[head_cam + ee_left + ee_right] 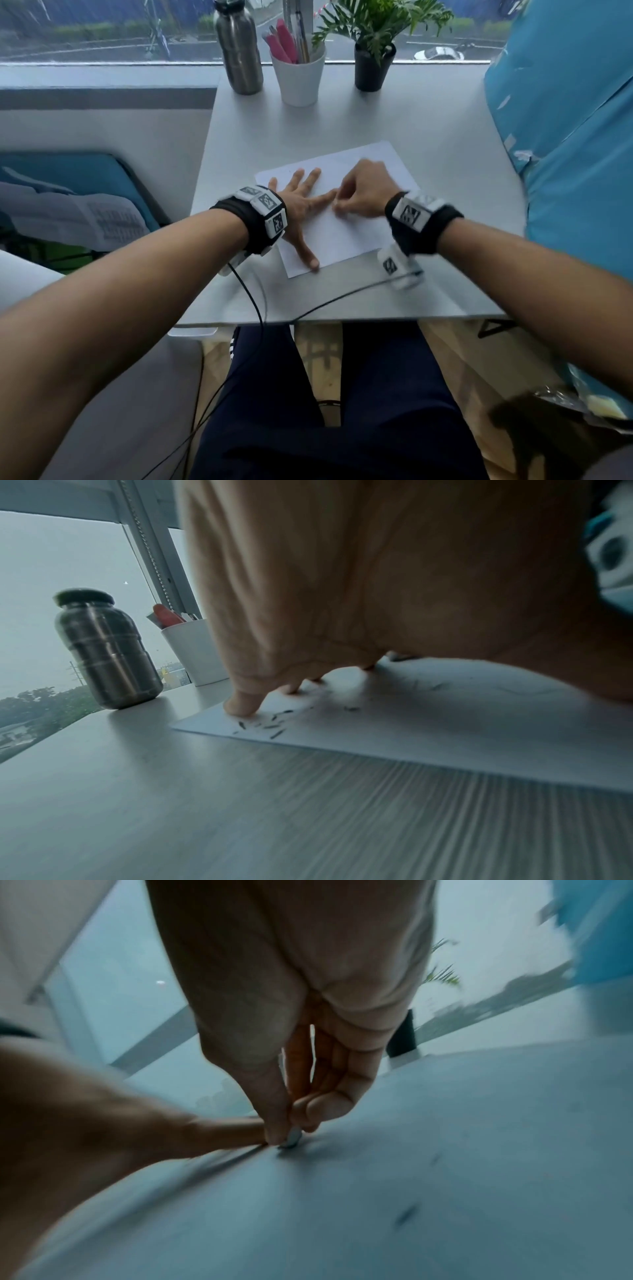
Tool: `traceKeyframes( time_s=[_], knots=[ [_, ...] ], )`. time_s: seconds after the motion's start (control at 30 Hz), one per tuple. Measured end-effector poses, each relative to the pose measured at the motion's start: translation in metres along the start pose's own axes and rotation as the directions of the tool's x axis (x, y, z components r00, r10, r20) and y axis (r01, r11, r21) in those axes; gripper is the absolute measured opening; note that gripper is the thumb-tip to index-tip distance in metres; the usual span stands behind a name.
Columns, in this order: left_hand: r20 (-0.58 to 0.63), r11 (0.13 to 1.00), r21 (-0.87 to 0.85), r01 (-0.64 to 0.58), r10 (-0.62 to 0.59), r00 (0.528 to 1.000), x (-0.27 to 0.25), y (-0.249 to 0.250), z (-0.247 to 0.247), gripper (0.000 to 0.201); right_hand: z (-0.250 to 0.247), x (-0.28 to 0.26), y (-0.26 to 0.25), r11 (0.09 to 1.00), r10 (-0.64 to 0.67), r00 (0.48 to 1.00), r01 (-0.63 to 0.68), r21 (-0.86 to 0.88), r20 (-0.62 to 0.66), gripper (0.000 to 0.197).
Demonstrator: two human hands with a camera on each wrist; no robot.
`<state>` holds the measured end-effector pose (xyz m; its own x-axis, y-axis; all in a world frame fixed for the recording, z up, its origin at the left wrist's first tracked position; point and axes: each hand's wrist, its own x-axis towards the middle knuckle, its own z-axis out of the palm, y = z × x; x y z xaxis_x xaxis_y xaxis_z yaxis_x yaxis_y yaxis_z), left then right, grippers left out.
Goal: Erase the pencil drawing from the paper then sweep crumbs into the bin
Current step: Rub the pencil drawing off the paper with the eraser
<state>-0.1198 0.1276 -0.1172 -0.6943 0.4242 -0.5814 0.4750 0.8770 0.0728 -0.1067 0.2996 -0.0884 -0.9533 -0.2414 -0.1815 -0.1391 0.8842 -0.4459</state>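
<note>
- Dark trouser legs [342,404] fill the bottom of the head view, nearer the camera than the paper and below the edge of the table [342,113].
- Flat on the paper [346,233] lies the left hand [298,209], fingers spread and straight, pressing its left part and holding nothing.
- Just right of it, over the paper's middle, the right hand [363,195] has its fingers curled; the head view hides what they hold.
- Only the right wrist view shows it: a small pale eraser [291,1140] pinched between thumb and fingertips, its end touching the paper beside a left-hand finger.
- Only the left wrist view shows the crumbs [270,723]: dark slivers scattered on the paper near its far left corner, by a fingertip, with faint pencil marks farther right.
- Beyond the paper, at the table's far edge, stand a steel bottle [238,51], a white cup of pens [298,73] and a potted plant [375,65].
- Right of the paper hangs blue fabric [565,137].
</note>
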Motion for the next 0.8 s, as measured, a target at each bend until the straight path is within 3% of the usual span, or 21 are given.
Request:
traceKeyframes(
  time_s=[0.07, 0.23, 0.4, 0.57, 0.7, 0.8],
  knots=[
    [-0.001, 1.000, -0.006, 0.006, -0.006, 1.000, 0.000, -0.001, 0.000, 0.156, 0.001, 0.002, 0.002, 1.000, 0.010, 0.999, -0.009, 0.014, -0.051, 0.013],
    [0.000, 1.000, 0.011, 0.009, -0.009, 1.000, 0.002, -0.001, 0.003, 0.160, 0.025, -0.037, -0.018, 0.993, -0.112, 0.980, 0.106, 0.048, 0.163, 0.007],
    [0.000, 1.000, -0.008, 0.013, -0.013, 1.000, -0.001, 0.000, -0.001, 0.157, 0.000, 0.002, 0.006, 0.999, 0.018, 0.998, -0.016, 0.033, -0.060, 0.013],
    [0.011, 1.000, 0.018, 0.015, -0.015, 1.000, 0.001, 0.001, -0.001, 0.159, 0.027, -0.038, -0.020, 0.990, -0.142, 0.978, 0.140, 0.023, 0.150, 0.009],
    [0.009, 1.000, 0.004, 0.023, -0.023, 1.000, 0.000, 0.003, -0.002, 0.158, 0.001, -0.007, 0.004, 1.000, 0.006, 1.000, -0.006, 0.029, -0.025, 0.013],
    [0.010, 1.000, 0.012, 0.023, -0.024, 1.000, 0.002, 0.002, -0.001, 0.160, 0.018, -0.025, -0.012, 0.997, -0.070, 0.997, 0.069, 0.028, 0.038, 0.009]
  ],
)
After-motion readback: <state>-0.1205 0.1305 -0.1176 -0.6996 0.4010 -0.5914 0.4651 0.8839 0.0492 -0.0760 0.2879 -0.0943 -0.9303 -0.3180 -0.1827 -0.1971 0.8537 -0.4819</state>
